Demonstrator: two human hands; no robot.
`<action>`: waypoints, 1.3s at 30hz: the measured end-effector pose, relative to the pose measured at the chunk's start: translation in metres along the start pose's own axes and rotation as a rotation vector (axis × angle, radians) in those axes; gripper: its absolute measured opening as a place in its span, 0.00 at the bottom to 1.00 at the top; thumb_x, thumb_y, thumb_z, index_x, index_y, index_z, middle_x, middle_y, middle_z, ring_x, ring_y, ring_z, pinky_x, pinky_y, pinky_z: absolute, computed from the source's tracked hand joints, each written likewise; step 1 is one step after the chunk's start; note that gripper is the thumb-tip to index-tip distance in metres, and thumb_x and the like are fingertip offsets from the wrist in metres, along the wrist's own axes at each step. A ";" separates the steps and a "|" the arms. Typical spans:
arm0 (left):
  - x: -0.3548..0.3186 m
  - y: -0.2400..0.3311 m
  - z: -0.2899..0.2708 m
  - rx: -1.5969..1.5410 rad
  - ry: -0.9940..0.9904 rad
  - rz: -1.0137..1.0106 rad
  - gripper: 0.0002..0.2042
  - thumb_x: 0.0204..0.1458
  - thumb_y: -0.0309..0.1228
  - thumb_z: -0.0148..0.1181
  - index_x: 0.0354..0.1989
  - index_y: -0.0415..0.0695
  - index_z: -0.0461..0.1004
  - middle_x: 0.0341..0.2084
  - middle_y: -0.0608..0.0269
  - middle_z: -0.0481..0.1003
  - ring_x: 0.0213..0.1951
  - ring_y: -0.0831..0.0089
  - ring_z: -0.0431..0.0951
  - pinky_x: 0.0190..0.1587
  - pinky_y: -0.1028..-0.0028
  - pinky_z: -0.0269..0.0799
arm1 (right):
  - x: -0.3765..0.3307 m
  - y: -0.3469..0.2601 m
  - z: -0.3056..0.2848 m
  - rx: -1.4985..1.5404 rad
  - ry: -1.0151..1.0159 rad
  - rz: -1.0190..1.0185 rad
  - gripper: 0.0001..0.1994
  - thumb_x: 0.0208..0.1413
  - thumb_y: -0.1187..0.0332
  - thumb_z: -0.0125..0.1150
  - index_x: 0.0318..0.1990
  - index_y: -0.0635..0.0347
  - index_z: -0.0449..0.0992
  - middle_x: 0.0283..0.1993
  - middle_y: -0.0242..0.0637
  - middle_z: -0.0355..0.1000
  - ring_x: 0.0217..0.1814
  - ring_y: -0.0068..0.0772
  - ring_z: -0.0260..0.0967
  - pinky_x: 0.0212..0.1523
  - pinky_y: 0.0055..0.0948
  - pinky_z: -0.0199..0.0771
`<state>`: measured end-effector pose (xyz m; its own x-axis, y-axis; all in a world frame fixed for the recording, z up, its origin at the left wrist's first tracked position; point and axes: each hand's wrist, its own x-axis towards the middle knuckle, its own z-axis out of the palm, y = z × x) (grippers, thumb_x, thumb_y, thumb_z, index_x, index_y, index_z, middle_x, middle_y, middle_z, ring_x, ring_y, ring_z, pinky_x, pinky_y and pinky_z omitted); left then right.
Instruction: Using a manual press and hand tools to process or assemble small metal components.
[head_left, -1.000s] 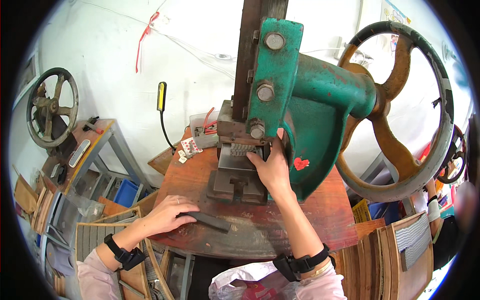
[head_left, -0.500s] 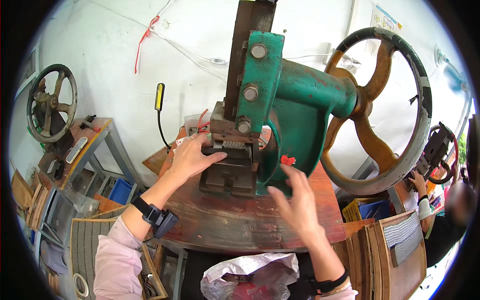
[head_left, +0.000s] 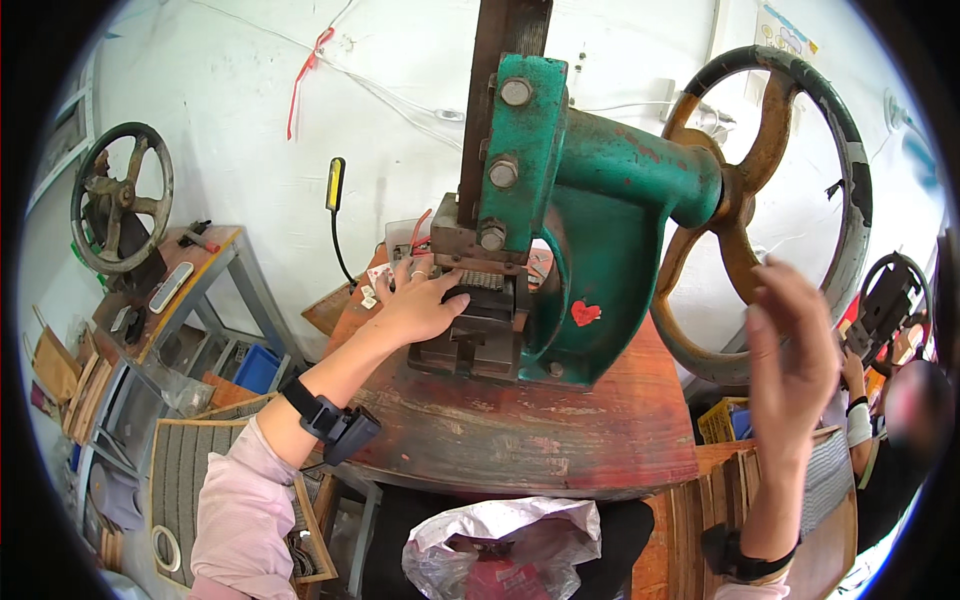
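Note:
A green hand press [head_left: 600,290] with a dark vertical ram [head_left: 505,130] stands on the wooden table. My left hand [head_left: 425,303] reaches to the left side of its dark metal die block [head_left: 470,335]. Its fingers are spread, the forefinger and thumb at the edge of a small grey textured piece [head_left: 487,279] under the ram. Nothing shows clearly in that hand, though its fingertips are partly hidden. My right hand [head_left: 795,350] is raised in front of the lower part of the large handwheel [head_left: 850,270], slightly blurred, its fingers stretched out and holding nothing.
A white plastic bag [head_left: 500,560] with red content lies at my lap. Wooden boards [head_left: 715,500] lean at the right. A lamp [head_left: 335,185] stands behind the table [head_left: 520,440]. Another wheel [head_left: 120,198] is at the far left; a person [head_left: 900,450] works at the far right.
My right hand has moved up and right, from in front of the press body to the handwheel. My left hand stays at the die, its fingers shifted slightly. The whole view has moved a little.

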<state>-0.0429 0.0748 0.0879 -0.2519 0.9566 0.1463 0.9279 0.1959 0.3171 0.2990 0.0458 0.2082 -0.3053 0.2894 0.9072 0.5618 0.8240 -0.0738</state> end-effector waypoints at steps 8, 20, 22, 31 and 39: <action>0.003 -0.005 0.001 -0.061 0.021 -0.022 0.30 0.52 0.59 0.49 0.60 0.57 0.67 0.66 0.46 0.49 0.69 0.46 0.38 0.64 0.41 0.28 | 0.058 0.020 -0.036 -0.249 0.148 -0.129 0.09 0.59 0.74 0.55 0.46 0.60 0.76 0.42 0.35 0.75 0.43 0.23 0.72 0.46 0.22 0.70; 0.004 -0.007 0.013 -0.048 0.076 0.011 0.28 0.54 0.59 0.47 0.60 0.60 0.67 0.65 0.46 0.52 0.68 0.45 0.40 0.62 0.38 0.31 | 0.143 0.052 -0.028 -0.700 0.007 0.289 0.28 0.55 0.59 0.58 0.60 0.66 0.61 0.38 0.50 0.71 0.35 0.36 0.73 0.38 0.31 0.74; 0.004 -0.008 0.014 -0.065 0.088 0.015 0.28 0.54 0.59 0.47 0.60 0.60 0.68 0.65 0.46 0.52 0.68 0.46 0.40 0.61 0.38 0.31 | 0.154 0.060 -0.031 -0.675 -0.049 0.335 0.28 0.55 0.60 0.57 0.59 0.66 0.61 0.35 0.47 0.71 0.32 0.35 0.72 0.33 0.30 0.74; 0.002 -0.007 0.014 -0.100 0.088 -0.003 0.27 0.54 0.59 0.47 0.59 0.61 0.68 0.65 0.48 0.53 0.67 0.45 0.41 0.61 0.37 0.31 | 0.205 0.062 -0.034 -0.388 -0.269 0.573 0.19 0.55 0.59 0.56 0.40 0.67 0.62 0.28 0.38 0.64 0.20 0.25 0.66 0.18 0.24 0.69; -0.001 -0.007 0.028 -0.167 0.262 -0.152 0.45 0.46 0.62 0.56 0.62 0.34 0.57 0.63 0.36 0.49 0.67 0.43 0.40 0.61 0.39 0.32 | 0.228 0.130 -0.049 -0.192 -0.252 0.575 0.17 0.55 0.53 0.57 0.26 0.58 0.66 0.13 0.21 0.60 0.07 0.10 0.54 0.07 0.11 0.58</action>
<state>-0.0418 0.0783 0.0596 -0.4663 0.8269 0.3143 0.8218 0.2734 0.4999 0.3399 0.1952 0.4260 -0.0733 0.7820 0.6190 0.8093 0.4093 -0.4213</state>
